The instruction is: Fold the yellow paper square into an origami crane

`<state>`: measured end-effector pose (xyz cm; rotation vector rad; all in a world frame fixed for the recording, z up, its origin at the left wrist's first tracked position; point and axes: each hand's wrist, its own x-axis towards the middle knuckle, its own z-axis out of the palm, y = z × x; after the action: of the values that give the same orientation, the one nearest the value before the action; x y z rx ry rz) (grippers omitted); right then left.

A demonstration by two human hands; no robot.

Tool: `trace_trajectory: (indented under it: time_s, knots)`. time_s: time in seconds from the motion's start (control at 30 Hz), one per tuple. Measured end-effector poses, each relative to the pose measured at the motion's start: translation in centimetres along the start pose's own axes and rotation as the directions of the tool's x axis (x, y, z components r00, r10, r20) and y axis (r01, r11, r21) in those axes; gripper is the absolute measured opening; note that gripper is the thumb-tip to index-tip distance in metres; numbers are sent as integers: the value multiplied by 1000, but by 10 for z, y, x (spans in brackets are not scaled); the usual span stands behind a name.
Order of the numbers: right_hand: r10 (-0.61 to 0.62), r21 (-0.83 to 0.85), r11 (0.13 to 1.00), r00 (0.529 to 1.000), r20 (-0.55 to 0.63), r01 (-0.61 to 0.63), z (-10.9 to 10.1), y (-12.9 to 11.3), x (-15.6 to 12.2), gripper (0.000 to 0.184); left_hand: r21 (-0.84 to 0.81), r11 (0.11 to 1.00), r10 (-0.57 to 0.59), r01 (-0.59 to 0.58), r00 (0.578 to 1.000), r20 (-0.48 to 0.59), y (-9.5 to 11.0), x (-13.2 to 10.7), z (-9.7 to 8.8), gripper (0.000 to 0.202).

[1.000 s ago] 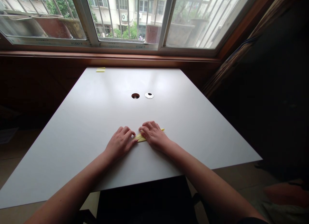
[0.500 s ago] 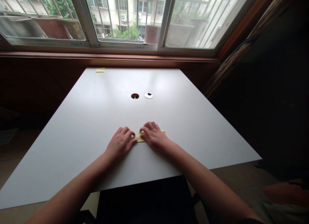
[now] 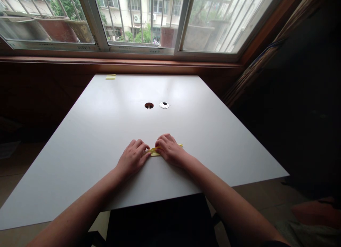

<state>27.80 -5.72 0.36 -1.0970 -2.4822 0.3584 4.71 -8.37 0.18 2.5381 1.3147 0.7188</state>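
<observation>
Pinching 1 folded yellow strip (image 3: 155, 154) w/ L hand (image 3: 134, 154) & R hand (image 3: 169, 149), w/ fingers (image 3: 162, 142) curled in, w/ 1 hole (image 3: 149, 105) & 1 white disc (image 3: 161, 105) beyond them

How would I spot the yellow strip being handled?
Find the white table by the window. Toward its near edge, left hand and right hand hold the yellow strip. Unlike the yellow paper near the far-left corner, it's in hand.
</observation>
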Motion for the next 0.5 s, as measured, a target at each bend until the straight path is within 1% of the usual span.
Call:
trace_trajectory:
  time_s: [0.17,0.33,0.5]
  knots:
    - [-32,-4,999,999,-7,32,-1,2,1,22,-34,999,-5,5,1000,14,0,1,-2,11]
    - [-69,9,998,997,-45,69,2,5,5,13,-106,993,-55,56,998,14,0,3,-2,16]
    - [-117,25,992,988,-97,120,9,9,7,10,-164,982,-86,90,996,32,1,5,-1,13]
